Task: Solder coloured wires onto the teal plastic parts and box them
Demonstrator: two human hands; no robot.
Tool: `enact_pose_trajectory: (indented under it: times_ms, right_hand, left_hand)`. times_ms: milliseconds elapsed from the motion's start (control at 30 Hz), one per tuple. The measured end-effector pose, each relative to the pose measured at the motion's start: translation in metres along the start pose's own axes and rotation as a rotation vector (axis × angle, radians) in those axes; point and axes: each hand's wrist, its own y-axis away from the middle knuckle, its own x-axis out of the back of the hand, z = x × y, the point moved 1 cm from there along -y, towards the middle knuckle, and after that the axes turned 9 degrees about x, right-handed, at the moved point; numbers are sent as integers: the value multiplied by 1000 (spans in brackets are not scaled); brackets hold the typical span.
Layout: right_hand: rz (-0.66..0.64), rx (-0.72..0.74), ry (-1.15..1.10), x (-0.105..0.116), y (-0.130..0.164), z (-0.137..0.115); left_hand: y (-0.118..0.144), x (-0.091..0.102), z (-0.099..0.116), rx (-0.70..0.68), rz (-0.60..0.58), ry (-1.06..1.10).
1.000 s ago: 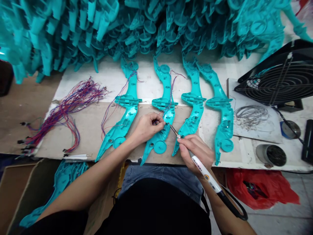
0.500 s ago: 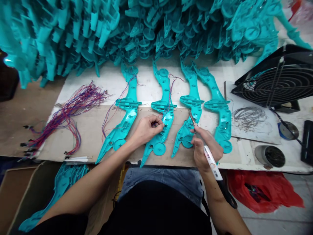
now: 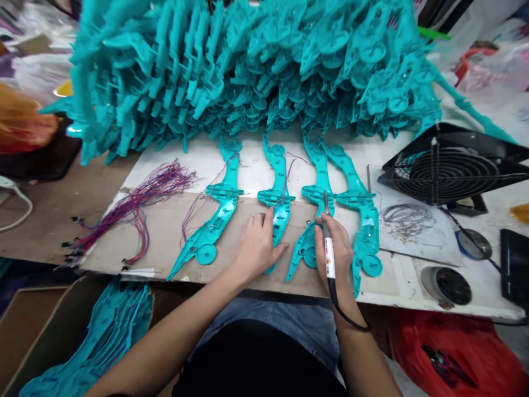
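My right hand (image 3: 339, 251) grips a soldering iron (image 3: 329, 256) with a white handle and black cord. Its tip points away from me, over the third teal plastic shell (image 3: 317, 162) from the left. Fingers stretched and thumb out to the side, my left hand (image 3: 258, 242) rests over the lower part of the second teal shell (image 3: 280, 165) and hides some of it. Thin red and blue wires (image 3: 289, 175) run along that shell. The leftmost shell (image 3: 223, 212) carries similar wires. Another teal shell (image 3: 367, 231) lies to the right of my right hand.
A high pile of teal shells (image 3: 256, 71) fills the back of the table. At left lies a bundle of red and blue wires (image 3: 132, 207). A black fan (image 3: 446, 171), a board with solder wire (image 3: 407, 220) and a round tin (image 3: 448, 285) stand at right.
My left hand has gone from a pinch at the second shell to stretched fingers lying on it. The soldering iron has turned more upright in my right hand. The camera view has tilted up.
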Motion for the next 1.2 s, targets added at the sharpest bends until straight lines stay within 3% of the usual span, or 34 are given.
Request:
enact_pose_trajectory:
  times_ms: [100, 233, 433, 567, 867, 1033, 1200]
  right_hand:
    - [25, -8, -13, 4, 1, 2]
    - [37, 4, -11, 6, 3, 7]
    - [31, 27, 22, 7, 3, 8]
    - [33, 59, 33, 6, 2, 6]
    - [1, 109, 72, 3, -3, -1]
    - [5, 165, 97, -5, -8, -9]
    - [-21, 167, 134, -16, -14, -19]
  left_hand:
    - [1, -3, 6, 27, -12, 36]
    - [12, 16, 1, 18, -11, 272]
    - [40, 68, -33, 29, 45, 331]
    - [42, 89, -62, 55, 48, 270]
    - [15, 82, -105, -7, 127, 263]
    - [-11, 81, -115, -51, 109, 215]
    - [-20, 88, -117, -28, 136, 122]
